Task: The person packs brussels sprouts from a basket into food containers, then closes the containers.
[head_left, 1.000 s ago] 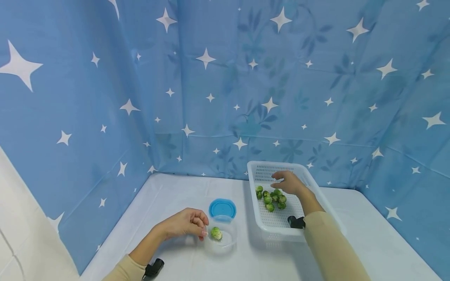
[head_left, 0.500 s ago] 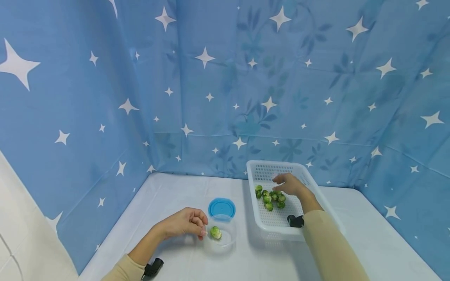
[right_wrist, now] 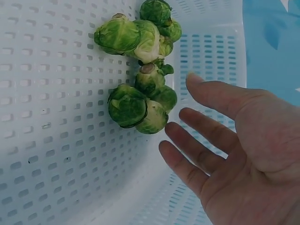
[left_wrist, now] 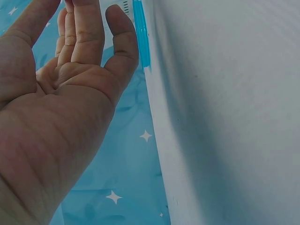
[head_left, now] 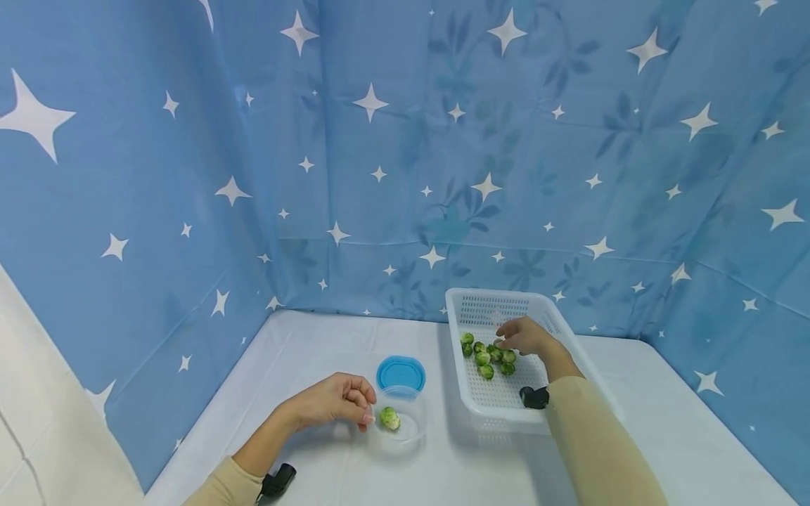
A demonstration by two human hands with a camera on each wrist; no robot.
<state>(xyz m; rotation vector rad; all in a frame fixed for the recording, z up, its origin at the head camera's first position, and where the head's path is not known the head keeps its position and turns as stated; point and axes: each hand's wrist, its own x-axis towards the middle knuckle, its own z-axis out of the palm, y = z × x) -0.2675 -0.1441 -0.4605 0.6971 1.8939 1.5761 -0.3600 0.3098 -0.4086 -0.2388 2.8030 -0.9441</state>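
Observation:
At the left side of a clear round plastic container, my left hand pinches the rim between thumb and fingers. One Brussels sprout lies inside that container. In the left wrist view the fingertips of this hand run out of the top of the picture. My right hand reaches into a white basket, over a cluster of Brussels sprouts. The right wrist view has the right hand with fingers spread and nothing between them, the fingertips close beside the sprouts.
A blue lid lies on the white-covered table just behind the clear container. The basket's raised, slotted walls surround the sprouts. A blue star-patterned curtain hangs along the back and sides of the table.
My right hand has moved slightly down and right, closer to the sprouts, with its fingers drawn nearer together. The left hand and the clear container stay in place.

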